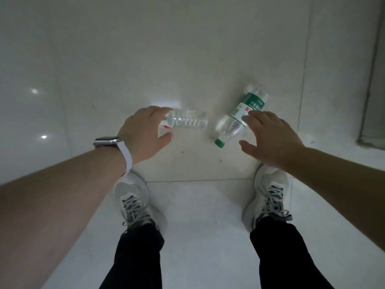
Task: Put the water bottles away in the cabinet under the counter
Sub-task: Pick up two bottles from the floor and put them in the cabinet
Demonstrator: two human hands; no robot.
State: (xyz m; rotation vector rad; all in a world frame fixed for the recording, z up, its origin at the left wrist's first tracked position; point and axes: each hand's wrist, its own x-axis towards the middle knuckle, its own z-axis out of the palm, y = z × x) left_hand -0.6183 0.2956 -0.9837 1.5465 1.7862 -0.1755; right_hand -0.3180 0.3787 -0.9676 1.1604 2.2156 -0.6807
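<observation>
Two clear plastic water bottles lie on their sides on the pale tiled floor (187, 59). The left bottle (189, 121) has a red and white label, mostly hidden under my left hand (145, 132), whose fingers curve over its label end with the thumb below; whether they grip it is unclear. The right bottle (239, 117) has a green label and a green cap pointing toward me. My right hand (270, 138) hovers over its right side, fingers spread, fingertips at the label. No cabinet is in view.
My two feet in white sneakers (133, 201) (270, 195) stand just behind the bottles, dark trousers below. A white watch sits on my left wrist (108, 141). A grey frame or door edge (373, 90) rises at the right border. Light glints on the glossy tiles at left.
</observation>
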